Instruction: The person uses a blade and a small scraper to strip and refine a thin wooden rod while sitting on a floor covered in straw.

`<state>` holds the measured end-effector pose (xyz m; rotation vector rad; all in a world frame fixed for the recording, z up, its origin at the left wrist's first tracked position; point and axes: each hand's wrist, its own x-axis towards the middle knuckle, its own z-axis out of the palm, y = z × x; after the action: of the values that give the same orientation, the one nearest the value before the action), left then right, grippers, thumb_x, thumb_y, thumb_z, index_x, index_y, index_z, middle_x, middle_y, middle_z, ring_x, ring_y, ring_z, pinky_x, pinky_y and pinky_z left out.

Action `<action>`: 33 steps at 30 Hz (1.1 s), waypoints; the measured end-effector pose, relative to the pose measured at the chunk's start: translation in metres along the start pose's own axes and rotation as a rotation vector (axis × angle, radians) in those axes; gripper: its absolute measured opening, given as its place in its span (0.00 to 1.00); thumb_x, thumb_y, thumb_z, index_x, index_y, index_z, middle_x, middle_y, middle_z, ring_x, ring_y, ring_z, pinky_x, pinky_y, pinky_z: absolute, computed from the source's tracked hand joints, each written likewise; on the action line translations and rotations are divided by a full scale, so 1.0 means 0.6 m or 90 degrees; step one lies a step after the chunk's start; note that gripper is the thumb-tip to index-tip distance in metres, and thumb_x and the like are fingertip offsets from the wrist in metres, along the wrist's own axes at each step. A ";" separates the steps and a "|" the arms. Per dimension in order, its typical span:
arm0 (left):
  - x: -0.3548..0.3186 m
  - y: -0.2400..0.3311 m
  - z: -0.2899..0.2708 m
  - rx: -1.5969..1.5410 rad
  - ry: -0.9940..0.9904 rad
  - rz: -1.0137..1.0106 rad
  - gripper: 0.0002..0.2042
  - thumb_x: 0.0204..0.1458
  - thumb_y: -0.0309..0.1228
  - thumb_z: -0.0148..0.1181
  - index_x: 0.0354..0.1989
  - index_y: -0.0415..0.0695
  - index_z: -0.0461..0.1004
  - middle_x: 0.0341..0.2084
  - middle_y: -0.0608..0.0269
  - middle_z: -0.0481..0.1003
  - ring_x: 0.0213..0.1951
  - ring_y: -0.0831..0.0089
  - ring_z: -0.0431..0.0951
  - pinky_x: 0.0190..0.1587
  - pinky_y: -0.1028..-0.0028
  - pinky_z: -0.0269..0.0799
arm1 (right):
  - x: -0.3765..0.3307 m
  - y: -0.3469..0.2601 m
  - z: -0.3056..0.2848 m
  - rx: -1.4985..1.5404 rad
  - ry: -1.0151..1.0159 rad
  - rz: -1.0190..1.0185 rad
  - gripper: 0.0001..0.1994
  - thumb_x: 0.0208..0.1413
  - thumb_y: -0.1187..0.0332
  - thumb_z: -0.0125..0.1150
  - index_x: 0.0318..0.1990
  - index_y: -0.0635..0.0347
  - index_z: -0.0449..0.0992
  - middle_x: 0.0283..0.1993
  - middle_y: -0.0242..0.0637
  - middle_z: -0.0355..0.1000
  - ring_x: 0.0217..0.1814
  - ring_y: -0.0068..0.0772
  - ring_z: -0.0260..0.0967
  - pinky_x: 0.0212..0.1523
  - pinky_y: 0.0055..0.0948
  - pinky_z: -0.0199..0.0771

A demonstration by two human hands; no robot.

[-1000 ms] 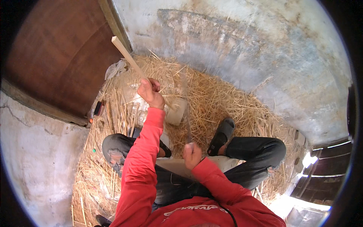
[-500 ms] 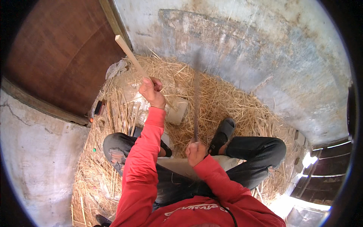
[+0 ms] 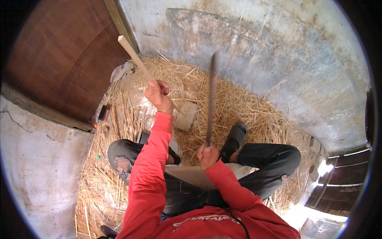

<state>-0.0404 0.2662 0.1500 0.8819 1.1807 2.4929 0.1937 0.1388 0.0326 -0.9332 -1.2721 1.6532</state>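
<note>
Left hand (image 3: 158,95) fisted forward, right hand (image 3: 207,155) fisted near

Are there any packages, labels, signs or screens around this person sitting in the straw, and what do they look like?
No signs or screens in view.
Printed lettering: across the chest of the red top, at the bottom of the picture; pale letters on red, partly hidden.
Small dark object with a red end: on the straw by the brown door, left of the left hand; possibly a small pack, too small to tell.
</note>
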 end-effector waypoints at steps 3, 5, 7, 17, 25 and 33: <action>-0.003 0.006 0.008 -0.021 -0.002 -0.005 0.31 0.64 0.57 0.45 0.19 0.41 0.67 0.13 0.66 0.62 0.15 0.81 0.55 0.19 0.77 0.45 | -0.029 0.157 -0.038 -0.275 0.083 0.184 0.26 0.66 0.43 0.46 0.27 0.57 0.66 0.18 0.32 0.61 0.17 0.25 0.61 0.21 0.30 0.63; 0.001 0.005 -0.003 -0.033 0.008 -0.009 0.30 0.64 0.56 0.45 0.20 0.41 0.66 0.13 0.67 0.61 0.15 0.80 0.55 0.18 0.77 0.45 | -0.020 0.195 -0.069 -0.200 0.161 0.412 0.26 0.66 0.43 0.45 0.27 0.56 0.66 0.17 0.33 0.60 0.16 0.26 0.60 0.21 0.31 0.63; 0.015 0.004 -0.022 -0.047 0.002 0.019 0.31 0.65 0.55 0.44 0.19 0.39 0.67 0.12 0.68 0.60 0.15 0.82 0.54 0.19 0.78 0.45 | 0.003 0.141 -0.070 -0.070 0.219 0.412 0.26 0.67 0.43 0.44 0.27 0.56 0.66 0.15 0.33 0.58 0.15 0.27 0.59 0.20 0.31 0.62; -0.009 0.005 0.001 -0.052 -0.068 -0.016 0.29 0.64 0.56 0.45 0.21 0.42 0.64 0.13 0.66 0.60 0.15 0.80 0.52 0.18 0.77 0.44 | -0.002 0.061 -0.028 -0.175 0.081 -0.081 0.27 0.66 0.43 0.45 0.25 0.56 0.66 0.15 0.31 0.58 0.16 0.26 0.59 0.18 0.30 0.60; -0.006 -0.022 -0.028 -0.073 -0.038 -0.021 0.33 0.64 0.59 0.41 0.17 0.42 0.62 0.12 0.68 0.57 0.14 0.80 0.51 0.18 0.77 0.44 | 0.045 -0.001 -0.012 0.051 0.158 0.318 0.26 0.66 0.43 0.47 0.24 0.54 0.63 0.16 0.27 0.55 0.14 0.22 0.53 0.15 0.28 0.56; 0.000 -0.007 -0.008 -0.062 0.026 -0.006 0.34 0.65 0.59 0.38 0.14 0.42 0.61 0.11 0.67 0.58 0.14 0.81 0.51 0.19 0.78 0.44 | 0.003 0.090 -0.031 -0.279 0.146 -0.156 0.27 0.68 0.44 0.44 0.24 0.57 0.63 0.17 0.31 0.59 0.15 0.24 0.58 0.16 0.30 0.58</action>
<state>-0.0435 0.2662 0.1444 0.8030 1.0637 2.5477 0.2008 0.1392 -0.0240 -1.1354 -1.5474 1.0637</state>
